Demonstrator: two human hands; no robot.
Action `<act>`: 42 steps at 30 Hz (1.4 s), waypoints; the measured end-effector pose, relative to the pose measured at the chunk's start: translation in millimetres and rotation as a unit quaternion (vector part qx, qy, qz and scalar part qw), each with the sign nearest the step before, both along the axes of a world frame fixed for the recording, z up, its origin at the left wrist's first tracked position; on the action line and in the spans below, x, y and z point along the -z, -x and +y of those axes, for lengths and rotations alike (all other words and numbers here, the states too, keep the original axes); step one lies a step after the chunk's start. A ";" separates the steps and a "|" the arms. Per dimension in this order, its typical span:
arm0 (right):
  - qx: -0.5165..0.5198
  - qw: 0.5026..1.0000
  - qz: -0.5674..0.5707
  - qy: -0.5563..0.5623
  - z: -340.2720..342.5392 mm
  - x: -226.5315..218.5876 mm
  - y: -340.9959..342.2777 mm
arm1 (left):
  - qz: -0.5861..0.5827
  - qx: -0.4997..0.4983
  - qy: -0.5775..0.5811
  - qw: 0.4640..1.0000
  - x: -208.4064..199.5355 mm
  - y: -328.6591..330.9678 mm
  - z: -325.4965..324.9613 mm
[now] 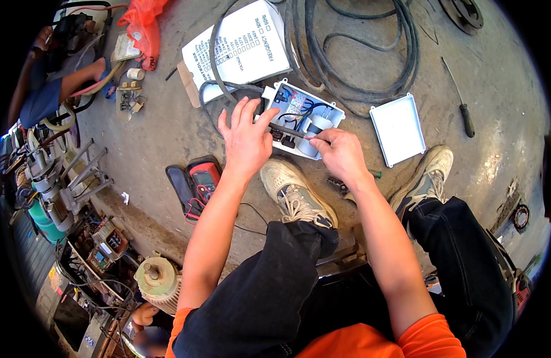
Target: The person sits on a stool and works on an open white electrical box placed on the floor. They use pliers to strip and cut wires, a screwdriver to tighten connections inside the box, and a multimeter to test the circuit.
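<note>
A white control box (pixel 329 116) lies open on the floor before me, with coloured wires, a terminal block and a grey cylinder (pixel 320 123) inside. Across its near side runs a black cable (pixel 285 129). My left hand (pixel 247 136) grips this cable at the box's left edge, thumb and forefinger near it, the other fingers spread; part of the grip is hidden. At the cable's end, my right hand (pixel 342 156) pinches a thin red wire (pixel 310 138) between thumb and forefinger, over the box's near right corner.
The white lid (pixel 398 130) lies right of the box, with a screwdriver (pixel 466 119) beyond. Coiled black cable (pixel 362 89) and a printed carton (pixel 245 48) lie behind. A red multimeter (pixel 204 176) sits left of my shoe (pixel 296 194). Another person's leg (pixel 63 92) and a motor (pixel 156 280) are at left.
</note>
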State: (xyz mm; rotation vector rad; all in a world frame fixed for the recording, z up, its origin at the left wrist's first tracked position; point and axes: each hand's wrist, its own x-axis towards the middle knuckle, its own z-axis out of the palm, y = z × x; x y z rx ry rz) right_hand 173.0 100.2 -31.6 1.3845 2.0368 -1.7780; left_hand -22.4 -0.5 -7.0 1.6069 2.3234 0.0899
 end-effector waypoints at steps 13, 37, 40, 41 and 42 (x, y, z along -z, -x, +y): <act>0.026 0.984 -0.039 0.172 31.9 -28.8 -48.6 | 0.013 0.014 -0.046 0.999 -7.5 -1.3 2.3; -0.301 0.937 -0.158 -0.075 0.1 -37.9 -79.0 | -0.676 -0.352 -0.011 0.647 -66.5 -67.0 -46.3; -0.424 0.861 -0.243 -0.138 -47.3 -27.7 -114.6 | -0.681 -0.346 -0.033 0.644 -76.5 -59.6 -48.8; -0.444 0.844 -0.238 -0.187 -61.6 -21.3 -127.2 | -0.685 -0.348 -0.047 0.639 -81.1 -56.5 -49.1; -0.462 0.824 -0.230 -0.235 -72.4 -12.3 -136.0 | -0.664 -0.345 -0.022 0.663 -85.3 -51.6 -50.8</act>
